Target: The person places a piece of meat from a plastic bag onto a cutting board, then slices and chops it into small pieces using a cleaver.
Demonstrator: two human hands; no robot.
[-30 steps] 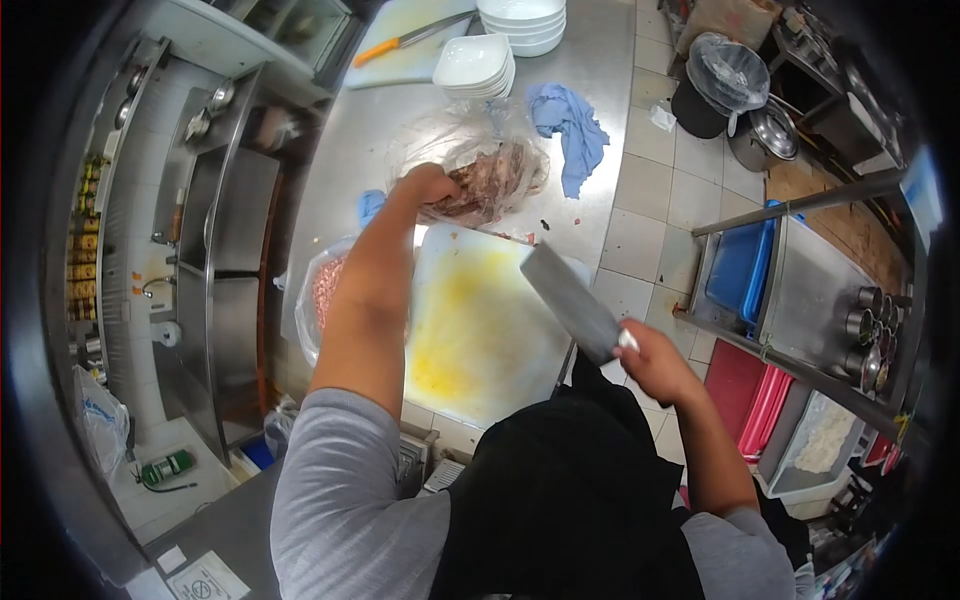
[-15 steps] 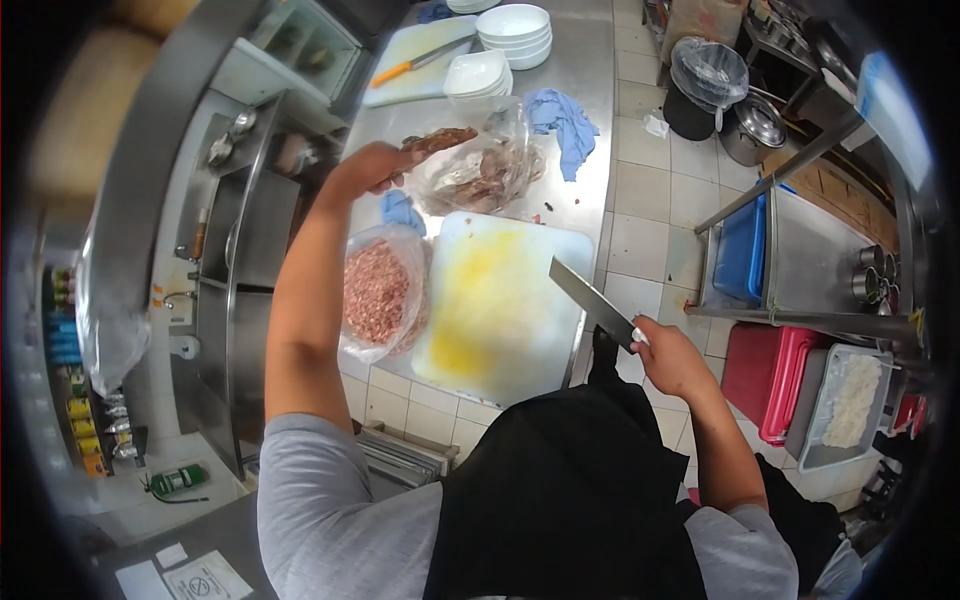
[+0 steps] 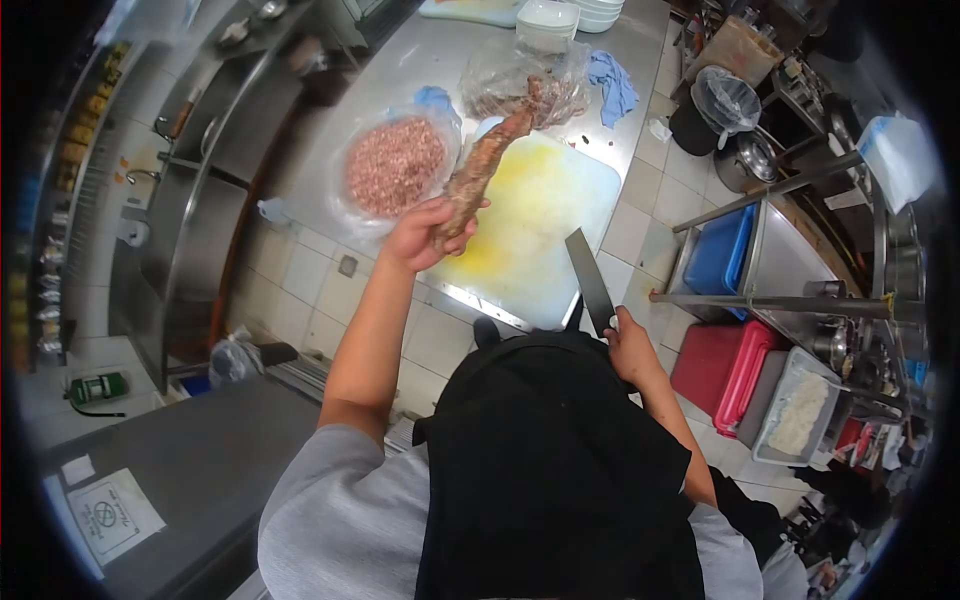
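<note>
My left hand [image 3: 430, 235] is wrapped round the lower end of a long brown piece of meat [image 3: 485, 165], raised over the left side of the yellow-stained white cutting board [image 3: 560, 210]. In my right hand [image 3: 635, 348] is the handle of a cleaver [image 3: 590, 280], its blade pointing up by the board's right edge. To the left of the meat lies a clear bag of chopped pink meat [image 3: 395, 165]. Behind the board sits an open plastic bag [image 3: 485, 80] with more brown meat in it.
Blue cloths [image 3: 610, 88] and white bowls [image 3: 547, 22] are at the back of the steel table [image 3: 390, 70]. On the right stand a metal rack [image 3: 790, 250], a red bin [image 3: 722, 370] and a tray of white food [image 3: 797, 415].
My left hand has drawn the long piece of meat out of the bag and brought it towards me, over the board. My right hand still holds the cleaver. The camera view has shifted.
</note>
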